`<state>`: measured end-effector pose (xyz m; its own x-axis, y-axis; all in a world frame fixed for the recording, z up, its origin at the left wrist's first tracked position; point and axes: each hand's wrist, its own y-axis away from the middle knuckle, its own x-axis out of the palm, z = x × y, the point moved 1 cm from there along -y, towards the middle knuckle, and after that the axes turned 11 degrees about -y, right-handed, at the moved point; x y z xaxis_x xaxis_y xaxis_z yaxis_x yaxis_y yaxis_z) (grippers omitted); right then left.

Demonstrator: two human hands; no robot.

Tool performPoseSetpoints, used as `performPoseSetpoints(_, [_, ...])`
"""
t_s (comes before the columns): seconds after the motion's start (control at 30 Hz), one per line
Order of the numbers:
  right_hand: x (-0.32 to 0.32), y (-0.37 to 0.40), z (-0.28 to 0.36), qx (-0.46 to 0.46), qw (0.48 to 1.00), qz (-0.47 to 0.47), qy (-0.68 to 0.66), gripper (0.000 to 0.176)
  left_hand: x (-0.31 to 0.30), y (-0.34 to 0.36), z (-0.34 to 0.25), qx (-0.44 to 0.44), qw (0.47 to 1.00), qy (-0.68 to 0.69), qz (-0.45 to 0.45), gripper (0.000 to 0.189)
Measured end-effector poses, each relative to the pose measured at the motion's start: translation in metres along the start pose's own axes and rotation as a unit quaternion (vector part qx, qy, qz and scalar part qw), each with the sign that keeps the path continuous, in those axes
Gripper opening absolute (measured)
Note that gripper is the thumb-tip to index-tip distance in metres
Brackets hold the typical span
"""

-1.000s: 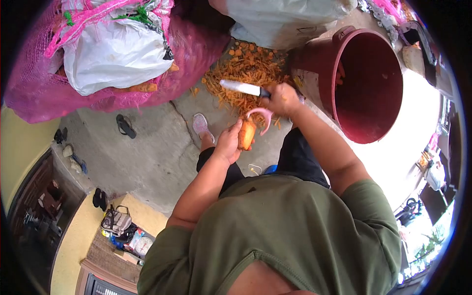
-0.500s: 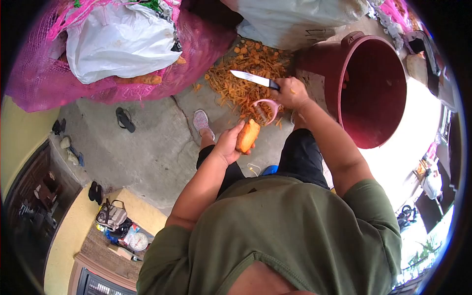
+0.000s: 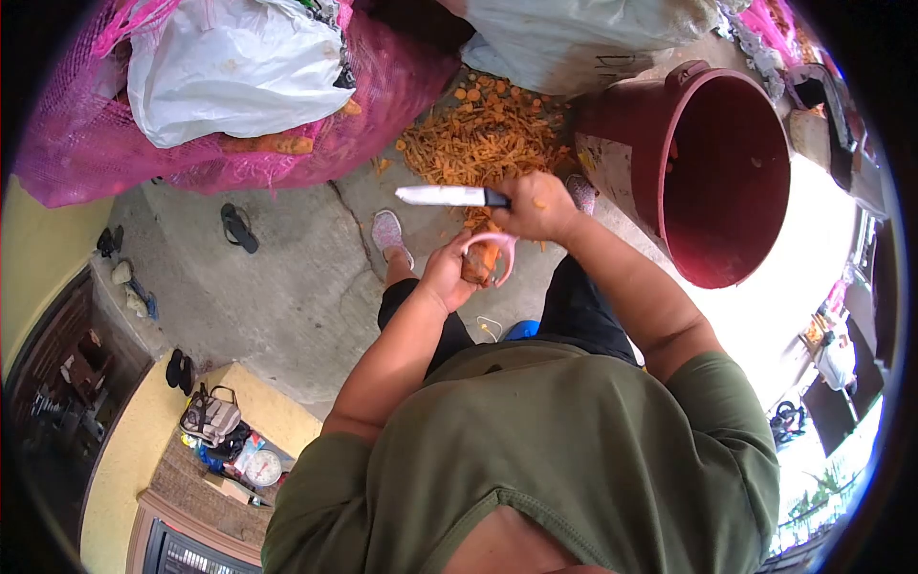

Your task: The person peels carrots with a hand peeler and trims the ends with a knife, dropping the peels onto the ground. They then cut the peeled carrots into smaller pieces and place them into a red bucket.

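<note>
My left hand [image 3: 443,275] is closed around a thick carrot [image 3: 475,265], partly bright orange and partly darker and rough. In my right hand [image 3: 538,207] are two tools at once: a knife [image 3: 443,195] with a black handle, its blade pointing left, and a pink peeler [image 3: 508,249] below it. The peeler's head lies over the carrot, apparently touching it. Beyond my hands, a heap of orange peelings and cut ends [image 3: 488,134] covers part of the concrete floor.
A large dark red bin [image 3: 622,134] lies tipped at the right, its mouth facing me. Pink mesh sacks [image 3: 382,86] with carrots and a white sack [image 3: 583,38] stand at the back. A slipper [image 3: 239,228] rests on the floor [image 3: 277,287]; a dial scale [image 3: 263,468] is lower left.
My right hand has come down and left with the knife and peeler, bringing the peeler onto the carrot. My left hand has shifted slightly, and the carrot is turned, showing a darker side.
</note>
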<state>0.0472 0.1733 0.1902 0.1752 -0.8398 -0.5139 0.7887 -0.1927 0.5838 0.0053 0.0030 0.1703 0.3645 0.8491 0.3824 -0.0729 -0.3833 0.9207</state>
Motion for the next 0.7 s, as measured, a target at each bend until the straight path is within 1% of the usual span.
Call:
performPoseSetpoints(0.03, [0.001,0.000,0.000,-0.002,1.000,0.012,0.005,0.028,-0.001,-0.003,0.002,0.001,0.999,0.036,-0.007,0.025])
performPoseSetpoints(0.1, [0.004,-0.002,-0.004,-0.007,0.999,0.035,0.017,0.028,-0.005,-0.003,0.005,0.013,0.999,-0.029,0.037,0.026])
performPoseSetpoints(0.13, [0.003,-0.007,-0.018,0.031,0.998,0.018,0.045,0.028,-0.008,-0.003,0.007,0.019,0.996,-0.061,0.060,0.027])
performPoseSetpoints(0.2, [-0.008,-0.017,-0.054,0.079,0.993,-0.050,0.069,0.028,-0.014,-0.006,0.011,-0.006,0.996,-0.033,0.086,0.029])
performPoseSetpoints(0.27, [-0.018,-0.018,-0.070,0.087,0.991,-0.079,0.062,0.028,-0.014,-0.001,0.010,-0.020,0.995,-0.026,0.098,0.031])
performPoseSetpoints(0.3, [-0.016,-0.016,-0.063,0.085,0.991,-0.090,0.040,0.027,-0.014,-0.001,0.010,-0.022,0.996,-0.017,0.088,0.031])
performPoseSetpoints(0.37, [-0.010,-0.011,-0.033,0.033,0.997,-0.043,0.046,0.026,-0.012,-0.003,0.010,-0.028,0.997,0.001,0.071,0.031])
performPoseSetpoints(0.4, [-0.005,-0.007,-0.019,0.007,0.999,-0.020,0.049,0.026,-0.006,-0.003,0.008,-0.031,0.998,0.029,0.035,0.031])
performPoseSetpoints(0.47, [0.005,0.002,-0.003,-0.061,0.998,0.010,0.012,0.025,0.007,0.001,0.005,-0.039,0.995,0.082,-0.040,0.031])
performPoseSetpoints(0.5, [0.008,0.003,0.001,-0.052,0.998,0.025,0.020,0.025,0.003,-0.002,0.008,-0.028,0.998,0.059,-0.003,0.031])
performPoseSetpoints(0.57, [0.010,-0.006,-0.017,0.018,0.998,0.002,0.053,0.026,-0.010,-0.008,0.017,-0.005,0.997,0.012,0.072,0.032])
performPoseSetpoints(0.6, [0.006,-0.012,-0.031,0.054,0.996,-0.010,0.069,0.027,-0.013,-0.007,0.018,-0.013,0.997,0.003,0.082,0.032])
performPoseSetpoints(0.63, [-0.005,-0.016,-0.051,0.069,0.994,-0.020,0.086,0.028,-0.017,-0.006,0.018,-0.021,0.996,-0.006,0.091,0.033])
performPoseSetpoints(0.67, [-0.006,-0.023,-0.075,0.109,0.989,-0.038,0.088,0.029,-0.019,-0.006,0.019,-0.029,0.994,-0.014,0.100,0.033])
performPoseSetpoints(0.7, [-0.011,-0.021,-0.075,0.109,0.988,-0.062,0.091,0.028,-0.020,-0.007,0.018,-0.032,0.995,-0.011,0.093,0.033])
